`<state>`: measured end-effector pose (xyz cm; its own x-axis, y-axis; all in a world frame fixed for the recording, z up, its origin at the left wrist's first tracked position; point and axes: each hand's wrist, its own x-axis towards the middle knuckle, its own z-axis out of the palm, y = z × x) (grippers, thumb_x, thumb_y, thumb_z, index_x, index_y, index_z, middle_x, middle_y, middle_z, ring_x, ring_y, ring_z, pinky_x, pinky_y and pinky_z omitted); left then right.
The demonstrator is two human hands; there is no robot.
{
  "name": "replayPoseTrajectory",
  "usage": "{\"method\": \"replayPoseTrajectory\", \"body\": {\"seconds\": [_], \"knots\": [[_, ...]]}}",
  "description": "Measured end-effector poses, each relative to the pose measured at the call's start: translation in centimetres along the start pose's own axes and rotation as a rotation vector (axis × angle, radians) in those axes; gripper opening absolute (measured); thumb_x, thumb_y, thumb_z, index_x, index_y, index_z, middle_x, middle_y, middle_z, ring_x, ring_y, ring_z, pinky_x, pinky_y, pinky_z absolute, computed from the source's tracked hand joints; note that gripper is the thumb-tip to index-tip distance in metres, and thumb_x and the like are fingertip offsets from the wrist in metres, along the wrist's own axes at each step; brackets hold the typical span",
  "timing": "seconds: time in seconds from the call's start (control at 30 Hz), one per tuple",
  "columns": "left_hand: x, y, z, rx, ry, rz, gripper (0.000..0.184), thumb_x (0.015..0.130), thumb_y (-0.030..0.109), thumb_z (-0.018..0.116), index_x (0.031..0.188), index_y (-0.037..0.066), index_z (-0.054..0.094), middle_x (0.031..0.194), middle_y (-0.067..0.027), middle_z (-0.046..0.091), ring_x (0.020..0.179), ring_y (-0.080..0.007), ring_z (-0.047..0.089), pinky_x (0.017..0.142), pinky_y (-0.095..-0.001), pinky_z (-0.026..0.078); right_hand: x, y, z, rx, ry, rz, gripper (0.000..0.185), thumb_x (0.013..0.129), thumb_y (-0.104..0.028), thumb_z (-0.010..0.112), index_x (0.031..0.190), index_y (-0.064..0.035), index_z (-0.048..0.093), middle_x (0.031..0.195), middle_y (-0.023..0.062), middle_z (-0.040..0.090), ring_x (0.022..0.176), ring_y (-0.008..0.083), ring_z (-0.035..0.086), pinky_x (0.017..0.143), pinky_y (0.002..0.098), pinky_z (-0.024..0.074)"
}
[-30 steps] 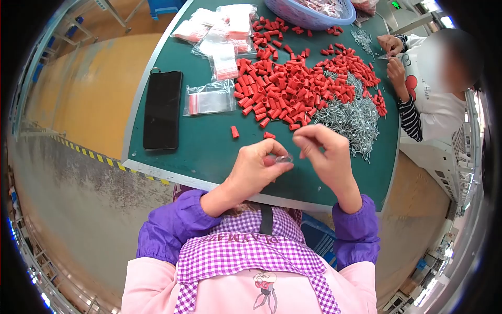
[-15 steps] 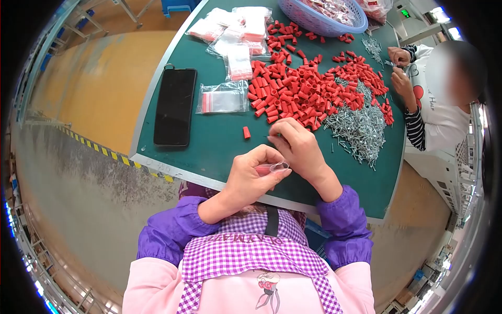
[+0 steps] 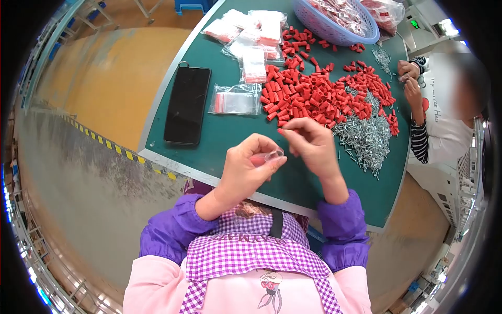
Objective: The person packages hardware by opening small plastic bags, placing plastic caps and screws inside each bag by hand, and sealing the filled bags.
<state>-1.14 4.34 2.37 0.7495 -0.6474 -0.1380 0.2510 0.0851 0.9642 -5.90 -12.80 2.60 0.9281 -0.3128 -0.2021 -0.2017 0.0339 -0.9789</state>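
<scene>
My left hand (image 3: 250, 162) is closed around a small clear plastic bag (image 3: 275, 155), whose mouth gapes toward the right; something red shows through it between the fingers. My right hand (image 3: 314, 147) pinches a red plastic cap (image 3: 281, 131) at its fingertips, just above the bag. Beyond that hand spreads a large heap of red tapered caps (image 3: 300, 94). To its right lies a pile of silver screws (image 3: 363, 138), partly mixed with the caps.
A black phone (image 3: 187, 107) and a packet of flat zip bags (image 3: 236, 99) lie on the green table (image 3: 172, 154). Filled bags (image 3: 254, 65) are stacked behind. A blue basket (image 3: 340, 34) stands at the back. Across the right edge, a co-worker's hands (image 3: 411, 78) are busy.
My right hand has taken up the single red cap that lay apart on the table. My left hand still holds the bag. The view has shifted slightly.
</scene>
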Motion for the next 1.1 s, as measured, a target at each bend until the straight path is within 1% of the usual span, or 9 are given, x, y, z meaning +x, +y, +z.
{"method": "replayPoseTrajectory", "body": {"seconds": [0.1,0.2,0.37,0.47,0.6,0.73,0.9,1.0,1.1], "knots": [[1.4,-0.9,-0.2,0.102,0.019,-0.005,0.018,0.084,0.005,0.070,0.094,-0.002,0.057,0.082,-0.0028,0.064,0.064,-0.0027,0.056,0.051,-0.0190,0.045,-1.7,-1.8,-1.5,0.325,-0.088,0.050,0.012,0.087,-0.004,0.063,0.096,0.0036,0.062,0.076,0.0039,0.062,0.059,0.0070,0.057,0.051,0.0200,0.0454],[2.1,-1.6,0.6,0.024,-0.020,-0.007,0.016,0.084,0.004,0.068,0.094,-0.001,0.058,0.082,-0.0034,0.064,0.064,-0.0026,0.056,0.050,-0.0190,0.045,-2.5,-2.4,-0.1,0.193,-0.043,0.093,0.011,0.088,-0.004,0.063,0.096,0.0031,0.062,0.077,0.0038,0.062,0.061,0.0073,0.058,0.052,0.0203,0.0466],[3.0,-3.0,1.4,0.039,-0.040,-0.028,0.015,0.083,0.003,0.068,0.092,-0.002,0.057,0.081,-0.0049,0.066,0.071,-0.0066,0.061,0.056,-0.0233,0.051,-2.0,0.6,-0.6,0.154,0.222,-0.094,0.012,0.088,-0.003,0.064,0.098,0.0028,0.063,0.081,0.0040,0.064,0.064,0.0074,0.059,0.056,0.0207,0.0486],[3.1,-3.3,1.3,0.125,-0.030,-0.008,0.017,0.082,0.003,0.069,0.092,-0.003,0.057,0.083,-0.0067,0.067,0.072,-0.0060,0.061,0.060,-0.0235,0.052,-3.1,0.4,0.6,-0.158,0.253,-0.232,0.012,0.087,-0.002,0.064,0.099,0.0015,0.064,0.083,0.0046,0.066,0.066,0.0074,0.058,0.058,0.0209,0.0482],[3.1,-3.6,1.5,0.177,-0.021,0.101,0.018,0.086,0.007,0.068,0.096,0.000,0.056,0.082,-0.0028,0.064,0.064,-0.0014,0.055,0.052,-0.0186,0.045,-2.7,2.6,1.5,-0.296,0.251,-0.540,0.019,0.084,0.000,0.066,0.103,0.0019,0.064,0.099,0.0092,0.066,0.069,0.0088,0.060,0.060,0.0216,0.0490],[3.1,-3.5,1.3,0.080,-0.023,0.035,0.020,0.084,0.007,0.070,0.097,0.000,0.056,0.081,-0.0010,0.063,0.062,-0.0011,0.054,0.051,-0.0181,0.043,-4.0,1.8,1.5,-0.066,0.382,-0.295,0.019,0.083,-0.003,0.068,0.101,0.0003,0.064,0.106,0.0120,0.063,0.074,0.0094,0.060,0.059,0.0212,0.0482],[3.2,-3.5,1.3,0.039,-0.006,0.029,0.020,0.083,0.007,0.071,0.096,0.002,0.057,0.081,0.0000,0.062,0.060,-0.0013,0.054,0.049,-0.0173,0.041,-6.9,1.0,0.4,-0.658,-0.023,-0.334,0.030,0.070,-0.016,0.078,0.094,-0.0049,0.065,0.095,0.0116,0.059,0.074,0.0283,0.062,0.063,0.0356,0.0507],[3.1,-3.4,1.4,0.061,-0.001,0.046,0.020,0.083,0.007,0.071,0.096,0.002,0.057,0.083,-0.0005,0.063,0.060,-0.0013,0.054,0.049,-0.0174,0.042,-7.8,2.8,0.6,-0.927,-0.180,-0.466,0.024,0.072,-0.006,0.071,0.094,-0.0040,0.062,0.094,0.0118,0.058,0.079,0.0292,0.062,0.065,0.0366,0.0522],[3.2,-3.5,1.5,0.093,0.008,0.062,0.020,0.083,0.006,0.071,0.096,0.001,0.057,0.086,-0.0017,0.064,0.060,-0.0016,0.054,0.049,-0.0176,0.042,-7.5,3.0,0.2,-0.880,-0.046,-0.455,0.018,0.077,0.001,0.067,0.094,-0.0032,0.061,0.092,0.0101,0.060,0.075,0.0240,0.062,0.062,0.0328,0.0517]]}}
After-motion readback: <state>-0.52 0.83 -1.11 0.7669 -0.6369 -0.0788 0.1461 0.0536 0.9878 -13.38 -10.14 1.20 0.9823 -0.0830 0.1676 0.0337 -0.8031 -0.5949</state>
